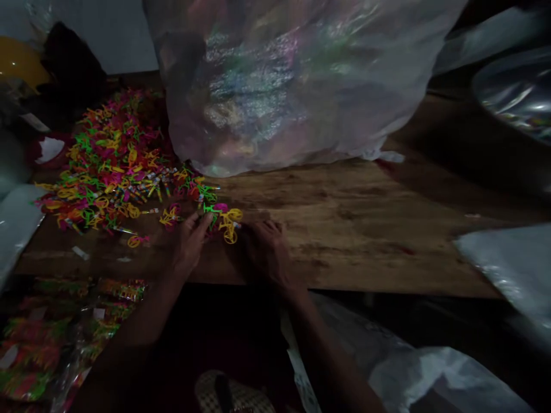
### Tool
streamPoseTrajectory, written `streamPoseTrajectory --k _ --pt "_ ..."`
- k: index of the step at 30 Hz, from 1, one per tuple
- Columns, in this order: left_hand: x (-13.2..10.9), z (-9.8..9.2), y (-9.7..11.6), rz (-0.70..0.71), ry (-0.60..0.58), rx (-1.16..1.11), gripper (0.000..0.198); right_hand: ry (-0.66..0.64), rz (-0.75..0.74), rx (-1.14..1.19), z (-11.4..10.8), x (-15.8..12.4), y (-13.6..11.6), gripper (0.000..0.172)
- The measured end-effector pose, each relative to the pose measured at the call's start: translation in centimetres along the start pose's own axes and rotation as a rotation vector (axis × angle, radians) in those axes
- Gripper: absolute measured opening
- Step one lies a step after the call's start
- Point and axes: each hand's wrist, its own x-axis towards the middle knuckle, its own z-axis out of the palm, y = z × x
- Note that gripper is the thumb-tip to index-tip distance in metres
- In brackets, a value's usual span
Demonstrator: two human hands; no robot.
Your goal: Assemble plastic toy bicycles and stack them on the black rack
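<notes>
Both my hands rest on a low wooden table (344, 218) near its front edge, in dim light. My left hand (189, 241) has its fingers curled at a small cluster of neon plastic toy pieces (224, 218), yellow, green and pink. My right hand (264, 246) lies just right of that cluster, fingers bent toward a yellow ring-shaped piece (231, 234). What each hand actually grips is too dark to make out. A large heap of the same bright pieces (112, 166) spreads over the table's left part.
A big clear plastic bag (284, 80) filled with coloured items stands at the table's back centre. Packed bags of the toys (47, 338) lie at lower left. White plastic bags (512, 269) sit at right and a white plastic sheet (430, 373) at lower right.
</notes>
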Motion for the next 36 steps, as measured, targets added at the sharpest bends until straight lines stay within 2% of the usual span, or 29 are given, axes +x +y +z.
streamPoseTrajectory --k 3,6,11,14,15,17,19,21,23,25,28,31,33,36 --pt "-0.1 -1.6 1.0 -0.023 0.023 0.02 0.052 -0.032 0.072 -0.041 -0.6 0.5 1.0 0.022" --pt "0.0 -3.0 2.5 0.059 0.09 -0.054 0.049 -0.038 0.092 -0.082 -1.4 0.7 1.9 0.026" --pt "0.7 -4.7 4.0 0.288 0.29 -0.23 0.04 0.107 0.384 -0.456 -2.1 -0.2 2.9 0.032" --pt "0.9 -4.6 3.4 0.317 0.323 -0.271 0.037 0.11 0.361 -0.481 -0.9 0.8 0.2 0.033" --pt "0.7 -4.3 3.1 0.305 0.309 -0.275 0.037 0.057 0.311 -0.432 -0.1 1.6 -1.3 0.031" --pt "0.3 -4.0 2.8 0.292 0.266 -0.263 0.036 -0.139 0.215 -0.293 1.6 3.9 -4.5 0.028" --pt "-0.3 -4.0 2.8 0.303 0.251 -0.23 0.038 -0.276 0.231 -0.206 3.0 6.3 -7.0 0.032" --pt "-0.7 -4.5 3.1 0.301 0.265 -0.197 0.04 -0.328 0.292 -0.159 3.9 7.8 -7.9 0.034" --pt "-1.0 -4.9 3.3 0.27 0.282 -0.175 0.043 -0.264 0.305 -0.063 4.2 8.0 -7.2 0.032" --pt "-1.0 -4.9 3.0 0.22 0.261 -0.143 0.045 -0.165 0.254 0.055 4.3 7.0 -5.5 0.03" --pt "-0.8 -4.1 2.3 0.172 0.198 -0.082 0.046 -0.011 0.172 0.175 3.9 5.1 -3.3 0.027" --pt "-0.3 -3.3 1.9 0.201 0.183 -0.046 0.04 0.116 0.155 0.224 3.3 3.9 -2.6 0.027" --pt "0.0 -3.3 2.0 0.236 0.203 -0.051 0.036 0.134 0.185 0.268 3.0 3.6 -3.0 0.027" --pt "0.2 -3.8 2.1 0.247 0.231 -0.133 0.035 0.084 0.281 0.455 2.5 3.2 -3.8 0.026"
